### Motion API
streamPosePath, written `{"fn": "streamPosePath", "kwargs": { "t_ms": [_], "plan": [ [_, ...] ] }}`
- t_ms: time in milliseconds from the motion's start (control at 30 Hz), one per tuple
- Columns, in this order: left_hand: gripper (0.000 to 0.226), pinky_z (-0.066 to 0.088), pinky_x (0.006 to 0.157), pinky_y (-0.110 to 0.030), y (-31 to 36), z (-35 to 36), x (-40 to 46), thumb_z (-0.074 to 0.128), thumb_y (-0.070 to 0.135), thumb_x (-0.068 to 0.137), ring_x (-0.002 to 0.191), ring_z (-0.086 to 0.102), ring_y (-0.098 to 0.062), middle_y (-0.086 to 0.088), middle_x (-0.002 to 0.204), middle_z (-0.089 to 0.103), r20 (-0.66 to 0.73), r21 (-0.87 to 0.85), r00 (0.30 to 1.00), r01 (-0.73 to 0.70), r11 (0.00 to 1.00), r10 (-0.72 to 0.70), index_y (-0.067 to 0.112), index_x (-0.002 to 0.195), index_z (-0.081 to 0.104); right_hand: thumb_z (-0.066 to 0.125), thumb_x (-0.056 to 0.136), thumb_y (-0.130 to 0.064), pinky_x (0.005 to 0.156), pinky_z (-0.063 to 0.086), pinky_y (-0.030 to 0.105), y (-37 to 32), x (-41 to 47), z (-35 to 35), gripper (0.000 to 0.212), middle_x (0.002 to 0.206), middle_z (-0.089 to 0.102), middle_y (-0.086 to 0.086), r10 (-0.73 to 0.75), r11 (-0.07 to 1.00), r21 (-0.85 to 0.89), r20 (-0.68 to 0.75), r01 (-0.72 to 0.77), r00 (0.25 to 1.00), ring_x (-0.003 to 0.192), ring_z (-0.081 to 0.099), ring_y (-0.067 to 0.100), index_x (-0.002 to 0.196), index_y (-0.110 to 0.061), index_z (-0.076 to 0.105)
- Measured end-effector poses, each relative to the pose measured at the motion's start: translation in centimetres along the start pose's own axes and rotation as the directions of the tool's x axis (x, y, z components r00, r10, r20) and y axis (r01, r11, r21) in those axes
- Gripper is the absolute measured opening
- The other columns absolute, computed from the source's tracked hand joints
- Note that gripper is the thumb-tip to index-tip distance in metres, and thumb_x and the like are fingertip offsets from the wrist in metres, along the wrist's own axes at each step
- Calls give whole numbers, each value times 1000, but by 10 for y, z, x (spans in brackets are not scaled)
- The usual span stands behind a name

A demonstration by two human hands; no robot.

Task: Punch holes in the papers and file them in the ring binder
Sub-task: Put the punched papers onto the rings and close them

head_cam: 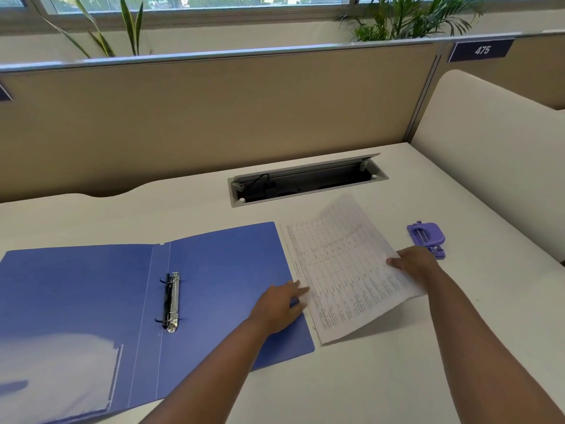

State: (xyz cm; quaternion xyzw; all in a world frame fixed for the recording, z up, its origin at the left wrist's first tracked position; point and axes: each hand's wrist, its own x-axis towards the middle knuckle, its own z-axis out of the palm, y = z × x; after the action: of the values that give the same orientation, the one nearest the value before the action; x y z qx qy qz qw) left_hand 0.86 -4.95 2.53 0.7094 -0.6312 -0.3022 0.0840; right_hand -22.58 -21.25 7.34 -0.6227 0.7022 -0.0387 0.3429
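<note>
A blue ring binder [91,289] lies open on the white desk, its metal ring mechanism [171,301] in the middle. To its right sit printed papers [342,270] covered with a table grid, their right edge lifted off the desk. My right hand [412,264] grips that raised right edge. Over the binder's right cover, my left hand [281,304] lies with straight fingers touching the papers' left edge. A purple hole punch [426,238] stands just beyond my right hand.
An open cable tray [305,182] is set into the desk [397,377] behind the papers. Beige partition panels [214,117] close the back, a cream panel the right side. A clear plastic pocket [61,377] lies on the binder's left cover.
</note>
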Motion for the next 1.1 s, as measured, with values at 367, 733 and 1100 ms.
{"fn": "streamPosePath", "kwargs": {
  "t_ms": [367, 733, 1100],
  "plan": [
    [162, -13, 115, -42, -79, -21, -56, 15, 100, 9, 144, -22, -24, -5, 155, -26, 86, 257, 981, 148, 955, -175, 22, 147, -15, 60, 87, -5, 71, 48, 33, 1, -11, -25, 37, 124, 58, 25, 7, 820, 573, -14, 3, 1000, 67, 54, 22, 121, 8, 55],
    [128, -7, 118, -41, -32, 6, -33, 69, 65, 61, 144, -22, -26, -7, 155, -25, 69, 217, 992, 92, 972, -110, 23, 148, -13, 59, 88, -6, 64, 49, 31, -13, -26, 5, 35, 101, 60, 17, -46, 809, 588, 71, -5, 996, 67, 57, 23, 119, 10, 56],
    [128, 26, 115, -40, 36, 39, -7, 65, 82, 41, 141, 23, -28, -1, 152, 26, 72, 125, 984, 153, 980, -163, 28, 145, 13, 56, 89, -6, 49, 50, 26, -23, -42, 11, 29, 99, 61, 16, -76, 812, 584, 121, -9, 990, 64, 58, 20, 115, 7, 58]
  ]
}}
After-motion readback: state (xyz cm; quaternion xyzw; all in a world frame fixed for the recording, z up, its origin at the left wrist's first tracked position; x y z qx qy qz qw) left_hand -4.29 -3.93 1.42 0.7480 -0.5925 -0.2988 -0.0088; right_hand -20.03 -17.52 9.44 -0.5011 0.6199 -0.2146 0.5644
